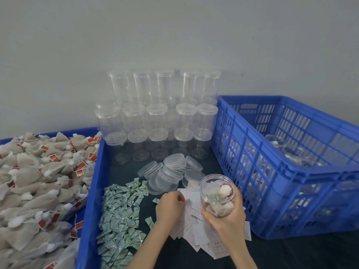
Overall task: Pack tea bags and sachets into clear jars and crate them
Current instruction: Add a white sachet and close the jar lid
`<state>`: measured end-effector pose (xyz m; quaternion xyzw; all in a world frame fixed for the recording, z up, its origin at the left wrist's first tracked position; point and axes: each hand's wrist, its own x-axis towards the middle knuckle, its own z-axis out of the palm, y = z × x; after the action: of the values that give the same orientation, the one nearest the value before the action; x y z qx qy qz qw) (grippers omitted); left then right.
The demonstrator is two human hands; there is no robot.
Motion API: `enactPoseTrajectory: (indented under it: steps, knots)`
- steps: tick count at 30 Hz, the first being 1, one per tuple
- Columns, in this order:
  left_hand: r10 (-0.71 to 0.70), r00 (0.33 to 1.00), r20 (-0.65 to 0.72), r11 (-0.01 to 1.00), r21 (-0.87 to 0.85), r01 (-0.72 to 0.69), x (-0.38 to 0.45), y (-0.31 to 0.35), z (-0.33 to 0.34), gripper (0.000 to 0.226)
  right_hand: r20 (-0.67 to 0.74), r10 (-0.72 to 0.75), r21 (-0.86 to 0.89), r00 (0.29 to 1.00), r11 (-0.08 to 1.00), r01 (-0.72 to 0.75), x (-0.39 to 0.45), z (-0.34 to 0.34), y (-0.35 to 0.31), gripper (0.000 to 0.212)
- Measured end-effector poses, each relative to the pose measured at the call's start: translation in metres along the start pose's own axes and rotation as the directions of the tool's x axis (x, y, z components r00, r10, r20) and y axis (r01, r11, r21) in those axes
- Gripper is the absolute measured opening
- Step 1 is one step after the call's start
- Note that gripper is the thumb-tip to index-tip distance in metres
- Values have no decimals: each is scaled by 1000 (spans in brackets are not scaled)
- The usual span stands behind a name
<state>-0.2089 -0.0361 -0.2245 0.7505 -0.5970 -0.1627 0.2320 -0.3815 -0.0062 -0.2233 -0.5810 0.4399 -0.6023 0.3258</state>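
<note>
My right hand [229,214] grips a clear jar [216,191], open at the top, with tea bags and a green sachet inside. My left hand [170,205] rests with curled fingers on a spread of white paper slips [196,228], pinching one at its edge. Green sachets [120,216] lie in a heap to the left of my hands. Tea bags with red tags [38,181] fill the tray on the far left. The blue crate [275,171] on the right holds several filled jars [287,150].
Empty clear jars [157,119] are stacked in rows against the wall. Loose clear lids [171,173] lie piled just in front of them. A blue tray wall [93,191] separates the tea bags from the dark work surface.
</note>
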Motion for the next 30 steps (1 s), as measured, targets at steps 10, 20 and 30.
enactPoseTrajectory:
  steps: [10,20,30]
  knots:
    - [56,967,-247,971,-213,-111,-4,25,-77,8,53,26,11,998,1000,-27,-4,7,4,99]
    - [273,961,36,937,-235,-257,-25,65,-99,20,138,64,71,988,995,-74,-11,22,-2,97]
    - [383,912,143,908,124,-401,-30,58,-102,19,185,71,66,980,994,-84,-13,27,-4,97]
